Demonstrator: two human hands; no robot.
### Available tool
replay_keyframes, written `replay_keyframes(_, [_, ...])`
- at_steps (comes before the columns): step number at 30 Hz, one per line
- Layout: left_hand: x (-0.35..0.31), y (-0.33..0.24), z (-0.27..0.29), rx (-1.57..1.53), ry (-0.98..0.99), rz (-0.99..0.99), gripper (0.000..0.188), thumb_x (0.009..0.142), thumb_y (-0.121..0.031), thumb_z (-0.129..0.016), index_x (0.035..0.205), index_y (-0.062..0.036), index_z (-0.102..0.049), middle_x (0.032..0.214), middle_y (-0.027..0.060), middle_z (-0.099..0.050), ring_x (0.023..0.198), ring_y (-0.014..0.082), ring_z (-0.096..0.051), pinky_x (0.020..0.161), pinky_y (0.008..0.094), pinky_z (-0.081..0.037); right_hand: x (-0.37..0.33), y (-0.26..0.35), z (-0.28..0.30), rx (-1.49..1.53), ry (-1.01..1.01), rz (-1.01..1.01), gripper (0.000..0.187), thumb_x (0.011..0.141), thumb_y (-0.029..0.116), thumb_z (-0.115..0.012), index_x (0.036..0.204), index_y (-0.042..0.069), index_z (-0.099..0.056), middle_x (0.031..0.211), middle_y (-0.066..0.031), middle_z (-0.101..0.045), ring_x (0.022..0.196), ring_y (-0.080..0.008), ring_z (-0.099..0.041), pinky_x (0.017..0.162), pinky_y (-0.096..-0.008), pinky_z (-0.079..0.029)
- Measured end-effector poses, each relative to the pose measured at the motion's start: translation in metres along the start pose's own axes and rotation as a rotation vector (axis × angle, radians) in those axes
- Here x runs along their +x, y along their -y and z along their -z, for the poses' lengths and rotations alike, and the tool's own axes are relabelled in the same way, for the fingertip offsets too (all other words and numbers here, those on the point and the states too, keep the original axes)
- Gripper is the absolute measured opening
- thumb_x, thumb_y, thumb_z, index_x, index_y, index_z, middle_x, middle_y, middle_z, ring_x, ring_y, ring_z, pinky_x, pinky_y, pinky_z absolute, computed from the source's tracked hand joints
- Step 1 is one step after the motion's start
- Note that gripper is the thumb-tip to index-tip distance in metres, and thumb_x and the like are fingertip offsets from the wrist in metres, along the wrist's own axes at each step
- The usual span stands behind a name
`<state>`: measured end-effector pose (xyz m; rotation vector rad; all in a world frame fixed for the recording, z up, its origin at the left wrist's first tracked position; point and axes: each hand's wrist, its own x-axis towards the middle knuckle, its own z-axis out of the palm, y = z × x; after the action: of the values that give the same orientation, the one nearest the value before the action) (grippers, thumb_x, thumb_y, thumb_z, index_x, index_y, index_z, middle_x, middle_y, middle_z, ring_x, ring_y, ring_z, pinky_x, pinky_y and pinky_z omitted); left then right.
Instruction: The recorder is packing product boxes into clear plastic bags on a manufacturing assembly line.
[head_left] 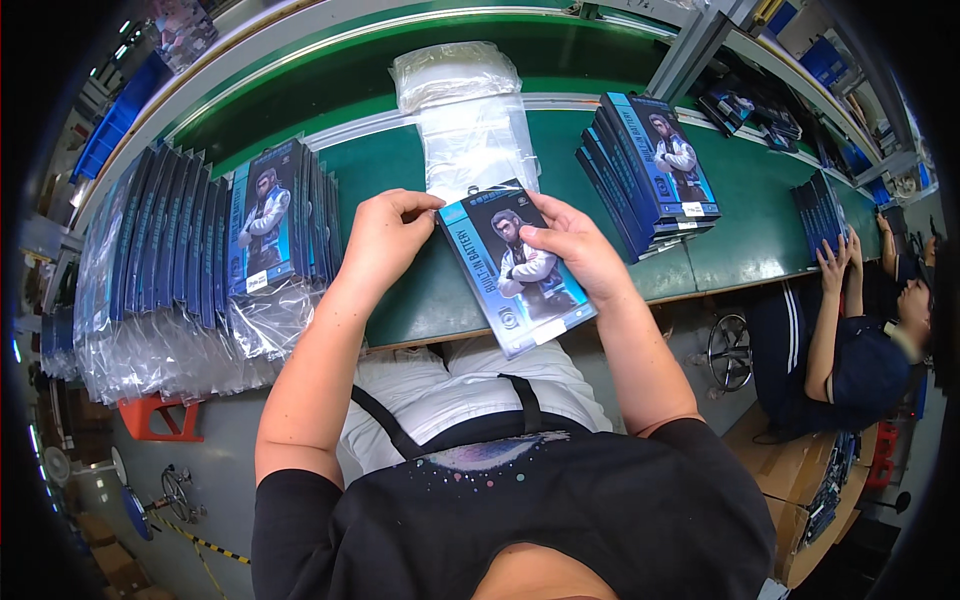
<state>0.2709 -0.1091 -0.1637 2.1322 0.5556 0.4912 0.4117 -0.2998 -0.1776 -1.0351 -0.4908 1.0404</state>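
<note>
A flat blue-and-black printed box (520,262) is tilted in front of me, above the near edge of the green table. My right hand (580,245) grips its right side, thumb on the printed face and fingers behind. My left hand (392,235) is closed in a pinch at the box's upper left corner. Whether thin clear film lies between those fingertips is too small to tell. Just beyond the box lies a pile of clear plastic bags (470,130), partly covered by the box's top edge.
Several boxes in clear bags (170,240) stand in a row at the left, loose plastic hanging over the edge. A stack of similar boxes (665,165) rests right of centre. Another person (840,330) handles boxes (818,210) at far right. A red stool (160,420) sits below left.
</note>
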Motion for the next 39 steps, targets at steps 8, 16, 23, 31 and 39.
replay_keyframes(8, [-0.018, -0.009, -0.002, 0.327, -0.128, -0.508, 0.025, 0.080, 0.001, -0.061, 0.104, -0.0037, -0.068, 0.080, 0.0120, -0.062, 0.070, 0.0253, -0.060, 0.067, 0.0333, -0.048, -0.008, -0.013, -0.021, -0.102, -0.155, 0.062, 0.047, 0.085, 0.002, -0.060, 0.127, -0.010, -0.041, 0.115, -0.0172, -0.058, 0.101, -0.0181, -0.060, 0.086, -0.0280, -0.049])
replay_keyframes(16, [-0.031, -0.008, -0.018, -1.045, -0.102, 0.270, 0.042, 0.090, -0.026, -0.064, 0.120, 0.0014, -0.055, 0.103, 0.0107, -0.065, 0.088, 0.0169, -0.064, 0.078, 0.0283, -0.052, -0.021, -0.012, -0.038, -0.010, -0.127, 0.099, 0.019, 0.083, 0.009, -0.071, 0.074, 0.004, -0.055, 0.074, -0.0057, -0.064, 0.065, -0.0080, -0.058, 0.059, -0.0211, -0.046])
replay_keyframes(23, [-0.016, -0.008, 0.003, -1.537, -0.059, 0.417, 0.030, 0.090, -0.018, -0.059, 0.109, 0.0054, -0.058, 0.099, 0.0155, -0.067, 0.087, 0.0228, -0.067, 0.081, 0.0358, -0.055, -0.037, 0.004, -0.040, -0.342, 0.156, 0.032, 0.074, 0.074, 0.000, -0.075, 0.137, -0.006, -0.037, 0.112, -0.0128, -0.061, 0.093, -0.0132, -0.060, 0.073, -0.0235, -0.051])
replay_keyframes(31, [-0.072, -0.079, -0.014, -1.464, 0.184, 0.212, 0.036, 0.095, -0.027, -0.057, 0.119, 0.0002, -0.057, 0.104, 0.0076, -0.065, 0.098, 0.0155, -0.062, 0.083, 0.0308, -0.052, -0.037, 0.025, -0.077, -0.495, -0.067, 0.569, 0.058, 0.084, -0.008, -0.057, 0.139, -0.003, -0.039, 0.122, -0.0158, -0.057, 0.107, -0.0194, -0.058, 0.093, -0.0287, -0.045])
replay_keyframes(39, [-0.088, -0.066, 0.008, -0.931, 0.363, 0.307, 0.047, 0.098, -0.044, -0.047, 0.115, -0.0017, -0.059, 0.107, 0.0084, -0.061, 0.100, 0.0137, -0.059, 0.087, 0.0300, -0.048, -0.069, 0.037, -0.096, -0.485, -0.181, 0.816, 0.018, 0.083, -0.010, -0.046, 0.090, -0.002, -0.060, 0.077, -0.0070, -0.057, 0.066, -0.0102, -0.053, 0.056, -0.0215, -0.041])
